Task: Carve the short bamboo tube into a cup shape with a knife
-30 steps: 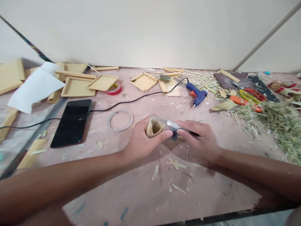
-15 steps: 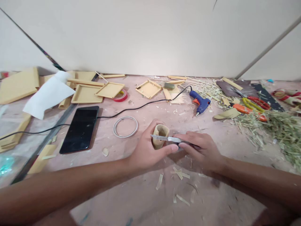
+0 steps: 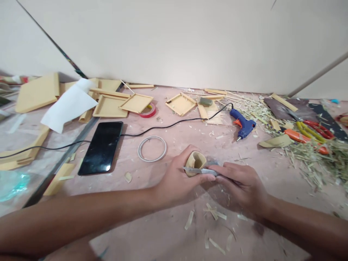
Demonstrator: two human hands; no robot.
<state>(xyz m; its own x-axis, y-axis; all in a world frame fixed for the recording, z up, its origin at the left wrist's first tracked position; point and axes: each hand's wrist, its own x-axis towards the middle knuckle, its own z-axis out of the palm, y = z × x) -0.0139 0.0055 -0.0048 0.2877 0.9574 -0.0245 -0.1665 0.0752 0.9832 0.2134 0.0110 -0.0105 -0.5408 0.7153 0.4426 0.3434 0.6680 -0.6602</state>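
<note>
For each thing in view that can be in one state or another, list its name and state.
Left hand: closed around the hollow piece
Right hand: closed on the knife
Hollow piece: open-mouthed, opening facing up
Knife: blade exposed
Phone: face up, screen dark
Glue gun: lying down, cord attached
White ring: lying flat
Red tape roll: partly covered

Left hand (image 3: 176, 180) grips a hollow tan tube (image 3: 196, 160), mouth upward; right hand (image 3: 246, 183) holds a knife (image 3: 199, 170), blade across the near rim (contact cannot be confirmed). Phone (image 3: 102, 146) lies leftward; blue glue gun (image 3: 244, 125) lies beyond.
</note>
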